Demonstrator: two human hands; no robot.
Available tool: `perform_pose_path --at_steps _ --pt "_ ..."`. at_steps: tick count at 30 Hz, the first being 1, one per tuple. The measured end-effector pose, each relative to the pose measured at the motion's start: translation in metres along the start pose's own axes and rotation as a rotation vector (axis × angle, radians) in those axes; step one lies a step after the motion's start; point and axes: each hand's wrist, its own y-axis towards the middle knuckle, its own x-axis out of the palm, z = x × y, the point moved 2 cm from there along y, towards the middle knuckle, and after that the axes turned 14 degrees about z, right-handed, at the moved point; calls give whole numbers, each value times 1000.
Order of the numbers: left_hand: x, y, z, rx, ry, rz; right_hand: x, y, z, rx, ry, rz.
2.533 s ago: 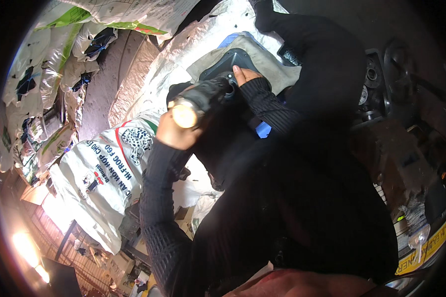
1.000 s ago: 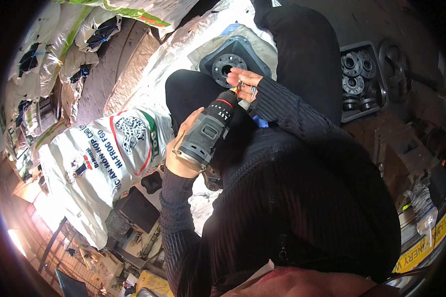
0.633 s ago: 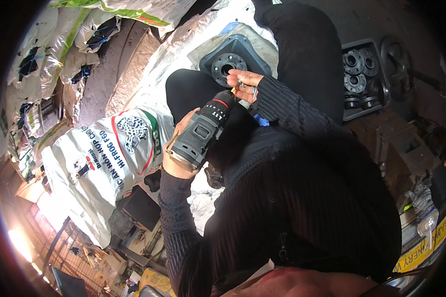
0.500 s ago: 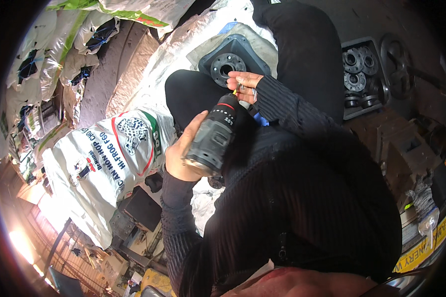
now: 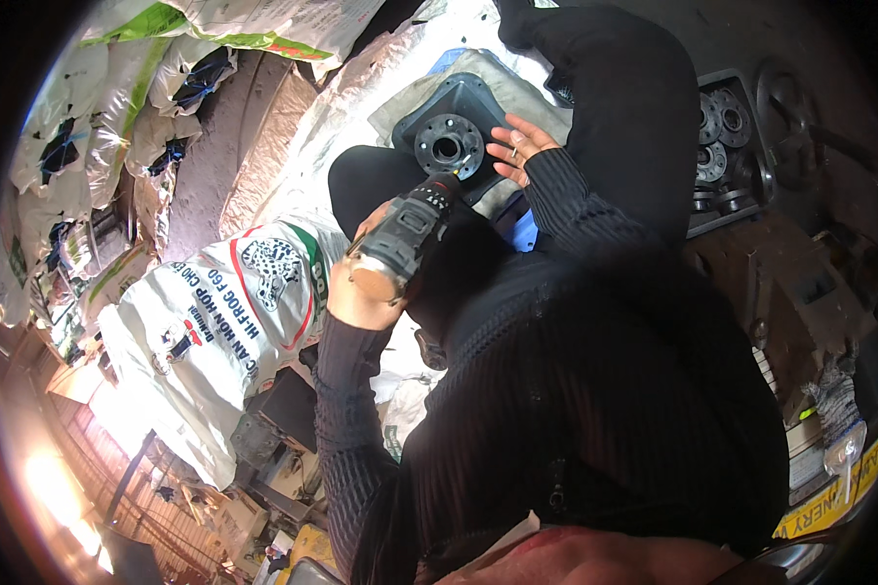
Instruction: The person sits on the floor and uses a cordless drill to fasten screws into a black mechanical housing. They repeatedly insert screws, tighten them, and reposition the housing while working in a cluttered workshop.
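Head view looks down on a person sitting in dark clothes. Closest, the left hand [image 5: 361,288] is wrapped tight around the grip of a black power drill [image 5: 400,239]. The drill points away from the body, and its tip sits just at the edge of a round metal hub [image 5: 447,149]. That hub has a hole in the middle and small holes around it. It is fixed on a dark square plate [image 5: 458,102], just past the drill tip and right beside the right hand.

The right hand [image 5: 519,146] is open with its fingers spread. It rests by the plate's edge and holds nothing.

Farther off, past the right hand, a dark tray [image 5: 727,210] holds more round metal parts. Past the left hand lie big white printed sacks [image 5: 224,312] and cloth.

The drill tip could slip off the hub and jump toward the spread fingers, because they are so near. The plate could also spin or slide, since the open hand is not gripping it.

The drill's very tip is hard to see. I cannot tell if it is in a hole. Dark sleeves hide the person's lap.
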Motion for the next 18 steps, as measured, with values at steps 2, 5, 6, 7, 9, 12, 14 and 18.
perform_pose_path --at_steps 2,5,6,7,9,12,14,18 --pt "1 8 1 -81 -64 4 -1 4 -2 -22 -36 35" --pt "4 20 3 -200 22 -87 -4 9 -4 -52 -163 17" --pt "5 23 3 -255 42 -133 -4 12 -4 -66 -189 10" --pt "6 27 3 -310 69 -186 -4 14 -6 -82 -215 2" --pt "4 33 9 -155 66 -109 -2 20 -8 -103 -238 -3" --pt "4 45 9 -72 111 -173 0 25 -12 -122 -252 11" --pt "5 50 8 -109 142 -187 0 26 -18 -142 -277 36" --pt "8 57 12 -113 88 -204 2 22 -27 15 -130 58"
